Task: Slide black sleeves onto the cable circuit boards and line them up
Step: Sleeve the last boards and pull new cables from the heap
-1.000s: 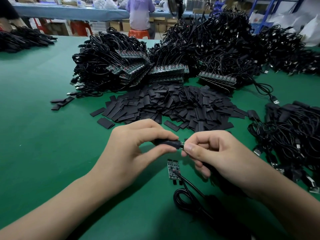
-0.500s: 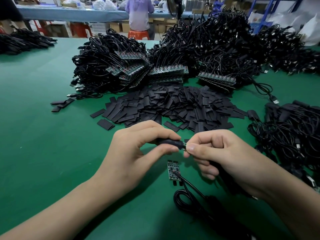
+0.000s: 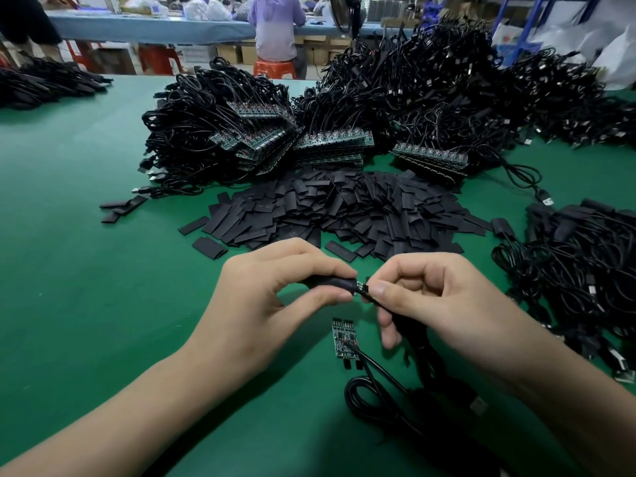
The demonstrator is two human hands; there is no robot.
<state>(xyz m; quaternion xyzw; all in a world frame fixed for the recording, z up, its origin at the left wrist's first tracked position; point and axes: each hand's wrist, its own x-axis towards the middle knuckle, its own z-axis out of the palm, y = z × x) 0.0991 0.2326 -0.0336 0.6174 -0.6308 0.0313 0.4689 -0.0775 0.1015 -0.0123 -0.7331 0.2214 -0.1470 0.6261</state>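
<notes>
My left hand (image 3: 265, 297) pinches a black sleeve (image 3: 332, 283) between thumb and forefinger. My right hand (image 3: 437, 301) pinches the end of a cable circuit board (image 3: 361, 288), which pokes out of the sleeve's right end; most of the board is hidden inside. Its black cable (image 3: 423, 342) runs down under my right palm. Below the hands a bare green circuit board (image 3: 344, 337) lies flat on the green table (image 3: 86, 287), with its coiled cable (image 3: 371, 397) trailing toward me.
A heap of loose black sleeves (image 3: 344, 208) lies just beyond my hands. Behind it are stacked cables with bare boards (image 3: 330, 142). More cable bundles (image 3: 578, 270) lie at the right. A person in purple (image 3: 275, 25) sits at a far table.
The hands hold the same grip and have barely shifted; slightly more of the board's end shows between the sleeve and my right fingers.
</notes>
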